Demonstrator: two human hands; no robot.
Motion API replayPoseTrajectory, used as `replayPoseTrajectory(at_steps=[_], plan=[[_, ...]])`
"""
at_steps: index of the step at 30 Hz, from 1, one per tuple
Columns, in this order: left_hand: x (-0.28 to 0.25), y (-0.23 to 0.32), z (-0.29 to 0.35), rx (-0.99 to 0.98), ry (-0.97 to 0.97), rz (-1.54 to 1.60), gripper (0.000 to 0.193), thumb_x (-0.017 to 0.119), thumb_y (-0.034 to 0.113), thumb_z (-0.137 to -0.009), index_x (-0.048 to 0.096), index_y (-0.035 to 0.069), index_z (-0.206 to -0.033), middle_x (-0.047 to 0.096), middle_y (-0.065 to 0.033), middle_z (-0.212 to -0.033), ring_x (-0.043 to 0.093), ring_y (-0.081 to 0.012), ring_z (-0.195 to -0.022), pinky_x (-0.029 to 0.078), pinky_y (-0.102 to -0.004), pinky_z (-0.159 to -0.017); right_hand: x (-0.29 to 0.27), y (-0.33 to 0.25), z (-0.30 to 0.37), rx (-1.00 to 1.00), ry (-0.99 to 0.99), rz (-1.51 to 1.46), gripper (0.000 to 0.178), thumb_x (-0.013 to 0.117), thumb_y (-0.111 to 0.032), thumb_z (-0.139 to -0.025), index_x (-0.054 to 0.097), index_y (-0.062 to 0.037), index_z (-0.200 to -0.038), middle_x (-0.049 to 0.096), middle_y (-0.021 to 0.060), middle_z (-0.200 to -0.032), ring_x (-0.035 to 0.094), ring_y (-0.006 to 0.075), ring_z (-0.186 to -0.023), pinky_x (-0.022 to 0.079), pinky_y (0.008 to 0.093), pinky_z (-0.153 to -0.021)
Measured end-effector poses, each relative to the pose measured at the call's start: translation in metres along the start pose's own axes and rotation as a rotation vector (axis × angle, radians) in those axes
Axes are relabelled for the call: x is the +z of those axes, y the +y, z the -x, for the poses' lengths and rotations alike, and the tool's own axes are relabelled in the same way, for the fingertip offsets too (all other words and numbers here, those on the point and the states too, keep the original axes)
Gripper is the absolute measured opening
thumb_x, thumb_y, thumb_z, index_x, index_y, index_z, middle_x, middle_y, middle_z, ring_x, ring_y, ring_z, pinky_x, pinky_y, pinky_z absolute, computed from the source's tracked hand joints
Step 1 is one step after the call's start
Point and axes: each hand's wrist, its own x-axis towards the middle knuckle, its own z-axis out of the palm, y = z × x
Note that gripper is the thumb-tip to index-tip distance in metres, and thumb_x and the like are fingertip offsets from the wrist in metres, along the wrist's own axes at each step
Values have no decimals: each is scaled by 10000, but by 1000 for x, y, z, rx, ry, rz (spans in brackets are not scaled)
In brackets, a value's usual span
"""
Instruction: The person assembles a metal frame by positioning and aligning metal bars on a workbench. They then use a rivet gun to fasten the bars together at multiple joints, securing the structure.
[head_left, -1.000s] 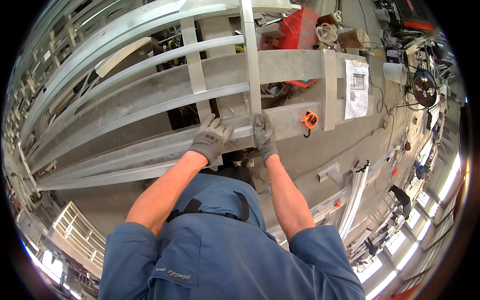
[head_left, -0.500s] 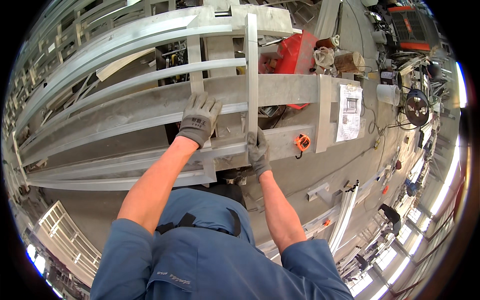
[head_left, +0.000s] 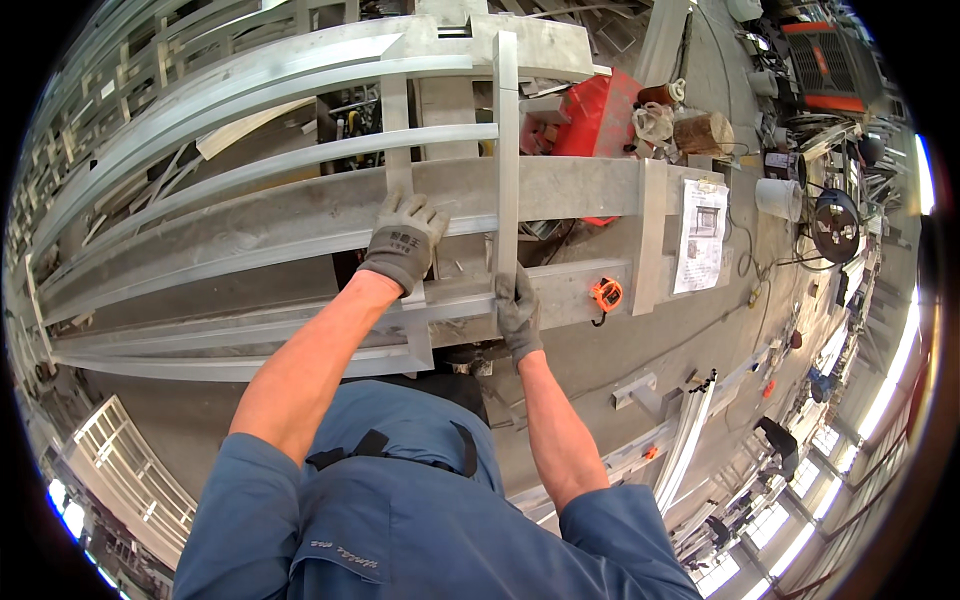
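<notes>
A silvery metal frame of several long rails [head_left: 310, 150] lies across beams in front of me. A short crossbar [head_left: 507, 140] stands across the rails' right ends. My left hand [head_left: 405, 243], in a grey work glove, is bent over one middle rail [head_left: 465, 226], fingers curled at its far side; the thumb is mostly hidden. My right hand [head_left: 518, 312], gloved alike, is closed round the near end of the crossbar, where a lower rail [head_left: 465, 305] meets it.
Right of the frame, an orange tape measure [head_left: 606, 294] lies on a support beam [head_left: 572, 284], beside a printed drawing sheet [head_left: 702, 235]. Beyond are a red bin [head_left: 600, 110], a wood block [head_left: 703, 132] and a white bucket [head_left: 778, 200]. Metal profiles [head_left: 688, 440] lie at lower right.
The whole view has shifted slightly. My left hand's fingers look more curled over the rail, and my right hand keeps its place on the crossbar's near end.
</notes>
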Motion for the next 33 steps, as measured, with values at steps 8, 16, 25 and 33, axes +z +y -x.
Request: replayPoseTrajectory(at_steps=[8,16,25,33], plan=[[-14,-5,-6,40,40,91,401,782,207,-772,706,126,-1157,711,-68,-1211,601,-304,-1268,376,-560,-1164,-3,-5,2,87,-56,-60,635,620,-448,-1039,537,-9,-1490,702,133,-1192,646,197,-1077,519,359,-937],[-37,-57,-79,-157,136,-30,620,731,280,-874,568,101,-1445,604,-106,-1428,454,-318,-1430,295,-533,-1224,6,26,-1,194,-61,-284,630,738,-256,-958,516,-57,-1513,693,32,-1064,626,85,-902,522,260,-765],[-36,-73,-99,-134,-11,-12,359,668,143,-862,654,143,-1221,706,-47,-1226,531,-260,-1359,267,-553,-1229,-4,-24,-5,248,-59,-27,588,807,-281,-918,615,-46,-1422,729,87,-1162,652,158,-1028,542,338,-919],[-57,-79,-105,-80,-105,36,446,645,321,-933,640,149,-1344,652,-67,-1404,438,-280,-1476,208,-544,-1270,-4,-30,-5,239,-112,-18,646,819,-279,-902,587,-16,-1445,704,97,-1235,636,167,-1097,529,346,-967]])
